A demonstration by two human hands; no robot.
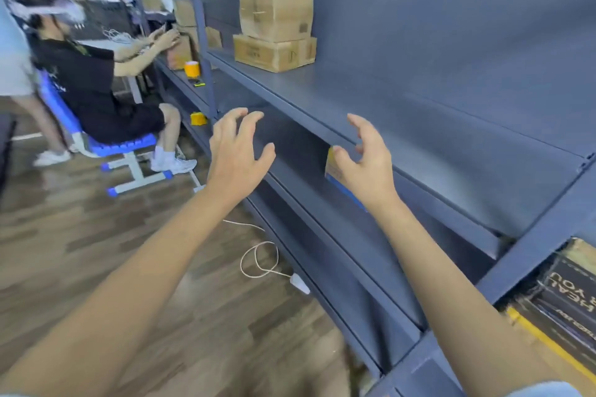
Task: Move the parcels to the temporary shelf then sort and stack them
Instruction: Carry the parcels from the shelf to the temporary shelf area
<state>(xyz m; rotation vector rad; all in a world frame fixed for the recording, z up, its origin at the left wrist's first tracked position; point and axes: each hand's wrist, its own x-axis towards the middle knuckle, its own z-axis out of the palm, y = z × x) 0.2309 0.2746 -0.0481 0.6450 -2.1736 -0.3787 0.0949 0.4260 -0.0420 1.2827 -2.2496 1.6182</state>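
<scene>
A grey metal shelf unit runs from the near right to the far left. Three cardboard parcels stand stacked at the far end of its upper level. My left hand and my right hand are held out in front of the shelf's edge, fingers spread and curled, holding nothing. A yellow and blue box sits on the lower level, partly hidden behind my right hand.
A seated person on a blue chair handles a box at the far left. Yellow tape rolls lie on the shelf there. A white cable loops on the wooden floor. Dark boxes fill the lower right bay.
</scene>
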